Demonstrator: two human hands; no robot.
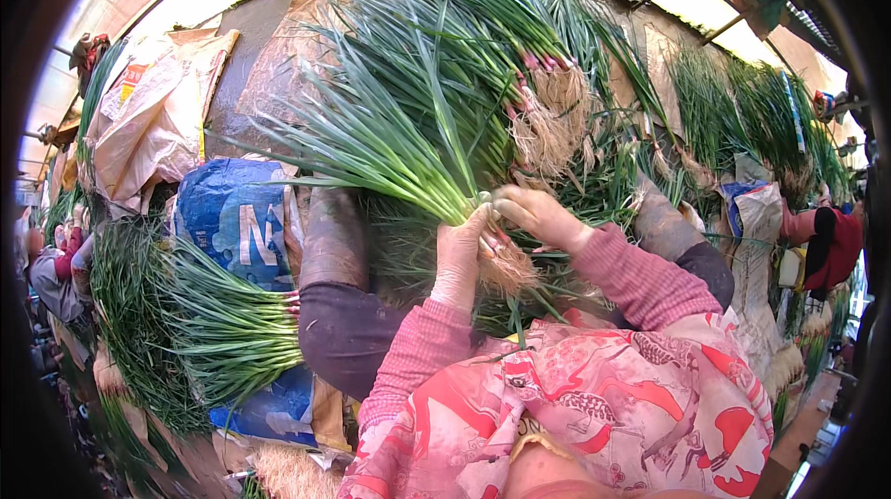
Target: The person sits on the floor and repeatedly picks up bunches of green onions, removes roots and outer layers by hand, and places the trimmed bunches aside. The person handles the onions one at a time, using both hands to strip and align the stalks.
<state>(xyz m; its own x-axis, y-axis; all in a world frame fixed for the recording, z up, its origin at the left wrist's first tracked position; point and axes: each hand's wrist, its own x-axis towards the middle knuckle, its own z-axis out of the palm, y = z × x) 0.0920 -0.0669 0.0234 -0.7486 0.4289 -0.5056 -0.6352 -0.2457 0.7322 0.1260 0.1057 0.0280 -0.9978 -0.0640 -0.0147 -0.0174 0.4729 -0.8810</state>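
Note:
A bunch of green garlic shoots [411, 172] with pinkish stems and pale roots is gripped near the stem base by my left hand [463, 252]. Touching the same bunch from the right, my right hand [532, 213] has its fingers bent at the stems; whether it pinches a stalk is unclear. The leaves fan out to the upper left, and the roots hang below my hands. Beyond them lies a large heap of similar shoots [487, 11], its roots towards me. To the left of my leg, a flat row of shoots [237, 325] rests on blue woven sacking.
A blue woven sack [233, 220] and pale sacks [150, 123] lie at the left. Loose leaves cover the ground between my legs. Other people sit at the far left [59, 276] and far right [832, 248], among more piles of shoots [738, 109].

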